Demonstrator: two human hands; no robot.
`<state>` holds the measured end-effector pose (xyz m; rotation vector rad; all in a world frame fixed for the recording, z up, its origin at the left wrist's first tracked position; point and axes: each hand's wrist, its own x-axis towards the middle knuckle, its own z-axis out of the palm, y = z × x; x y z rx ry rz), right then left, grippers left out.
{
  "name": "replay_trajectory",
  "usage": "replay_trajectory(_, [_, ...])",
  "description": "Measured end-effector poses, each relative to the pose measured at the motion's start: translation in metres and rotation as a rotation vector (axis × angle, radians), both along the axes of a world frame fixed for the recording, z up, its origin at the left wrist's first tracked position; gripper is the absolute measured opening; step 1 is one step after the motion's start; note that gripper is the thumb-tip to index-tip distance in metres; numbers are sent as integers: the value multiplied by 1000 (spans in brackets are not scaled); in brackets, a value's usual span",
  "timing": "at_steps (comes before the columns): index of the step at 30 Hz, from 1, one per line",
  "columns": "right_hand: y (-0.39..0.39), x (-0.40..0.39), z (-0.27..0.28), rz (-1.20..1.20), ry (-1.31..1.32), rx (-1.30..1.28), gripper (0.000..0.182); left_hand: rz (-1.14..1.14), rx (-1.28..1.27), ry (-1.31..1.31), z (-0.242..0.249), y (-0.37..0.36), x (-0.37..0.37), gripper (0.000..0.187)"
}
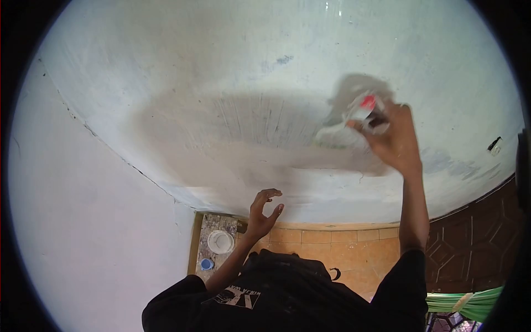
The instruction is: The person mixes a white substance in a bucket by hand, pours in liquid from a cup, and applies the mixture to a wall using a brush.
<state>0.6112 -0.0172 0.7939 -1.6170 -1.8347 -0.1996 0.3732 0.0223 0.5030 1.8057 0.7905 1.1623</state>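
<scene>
My right hand (399,141) is raised at the wall (232,61), its fingers closed round a crumpled whitish piece of plastic (359,115) with a red patch. Blur hides whether this is a bag or a wrapper. It is up against or very near the painted wall, and its shadow falls just above it. Lower down and to the left, my left hand (262,214) is held out before the wall with nothing in it, thumb and fingers curved apart. Between the hands, the wall carries streaky greyish marks.
A paint-stained bench (210,224) in the left corner bears a white bucket (220,242) and a blue cup (207,264). Orange tiles (345,252) cover the floor. At right are a wall socket (495,146), a dark carved door (470,243) and a green curtain (481,299).
</scene>
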Motion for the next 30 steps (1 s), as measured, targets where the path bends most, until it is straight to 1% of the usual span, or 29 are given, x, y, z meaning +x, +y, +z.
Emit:
replay_trajectory(3, [-14,19,24,36,-97,317,42,3,9,13,1,-2,7,31])
replay_trajectory(5, [-28,47,28,62,-238,582,35,11,6,14,0,-6,12,31])
replay_trajectory(6, [-37,61,30,58,-272,686,34,15,3,11,1,-6,15,31])
replay_trajectory(9, [-62,76,22,39,-224,814,33,18,5,19,3,-9,25,31])
replay_trajectory(15, [-63,62,-39,107,-164,797,31,-5,12,47,2,-20,41,30])
replay_trajectory(19, [-68,52,-56,173,-156,785,29,-11,21,71,1,-29,48,30])
replay_trajectory(21, [-68,51,-54,239,-217,775,26,-6,12,52,0,-34,50,30])
replay_trajectory(22, [-74,56,-62,73,-328,701,25,-1,8,42,0,-36,50,30])
replay_trajectory(25, [-67,44,-59,115,-309,633,34,22,3,47,1,-46,51,30])
replay_trajectory(26, [-67,43,-68,20,-366,643,37,32,1,41,1,-49,50,30])
replay_trajectory(29, [-68,43,-74,2,-356,583,36,67,-15,26,-1,-60,47,30])
replay_trajectory(30, [-70,43,-75,35,-237,487,39,80,-23,24,-1,-63,45,30])
